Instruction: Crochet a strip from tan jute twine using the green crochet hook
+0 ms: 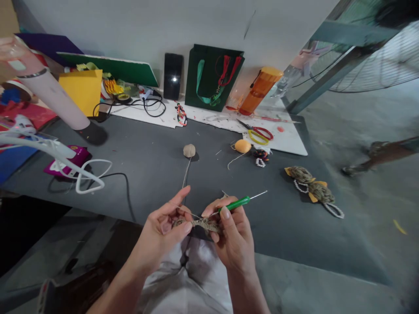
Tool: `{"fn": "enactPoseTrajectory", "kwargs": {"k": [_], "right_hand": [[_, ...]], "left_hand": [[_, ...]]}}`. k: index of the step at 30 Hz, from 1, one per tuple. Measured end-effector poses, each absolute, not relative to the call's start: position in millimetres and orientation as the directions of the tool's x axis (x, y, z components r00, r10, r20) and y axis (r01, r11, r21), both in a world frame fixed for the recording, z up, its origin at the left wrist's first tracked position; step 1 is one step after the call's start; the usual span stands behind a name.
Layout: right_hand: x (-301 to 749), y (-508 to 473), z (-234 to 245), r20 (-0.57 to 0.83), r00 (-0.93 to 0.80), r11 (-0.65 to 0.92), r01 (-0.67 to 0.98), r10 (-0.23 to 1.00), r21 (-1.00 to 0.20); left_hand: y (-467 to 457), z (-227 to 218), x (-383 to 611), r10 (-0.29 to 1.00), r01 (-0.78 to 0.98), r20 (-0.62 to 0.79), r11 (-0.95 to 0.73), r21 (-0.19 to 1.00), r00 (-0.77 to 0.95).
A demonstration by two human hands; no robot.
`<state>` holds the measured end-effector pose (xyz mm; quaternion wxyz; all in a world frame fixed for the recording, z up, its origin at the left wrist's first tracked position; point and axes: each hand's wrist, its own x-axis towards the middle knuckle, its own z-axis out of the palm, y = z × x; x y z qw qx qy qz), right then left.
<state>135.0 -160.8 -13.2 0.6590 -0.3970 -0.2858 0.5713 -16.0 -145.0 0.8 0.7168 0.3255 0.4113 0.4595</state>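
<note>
Our left hand [163, 224] pinches the grey-brown crochet piece [208, 225] at the table's [157, 174] near edge; our right hand [238, 237] closes its fingers around the green-handled crochet hook [238, 203] and steadies the piece's other end. Yarn [187, 172] leads to a beige ball [189, 151].

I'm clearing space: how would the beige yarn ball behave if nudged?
The beige yarn ball would probably roll, being nearly round. It looks small and made of yarn, so likely light. Its trailing strand might limit its travel.
</note>
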Motion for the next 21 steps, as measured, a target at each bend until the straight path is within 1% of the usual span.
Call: {"fn": "enactPoseTrajectory", "kwargs": {"k": [11, 21], "right_hand": [[134.4, -161.7, -12.2, -0.041, 0.225, 0.075, -0.482, 0.973, -0.873], [139.8, -163.0, -14.5, 0.033, 0.205, 0.117, -0.413, 0.978, -0.903]], "left_hand": [[-146.3, -2.6, -17.9, 0.926, -0.356, -0.265, 0.352, 0.866, 0.269], [-145.6, -1.1, -19.9, 0.921, -0.327, -0.267, 0.355, 0.876, 0.285]]}}
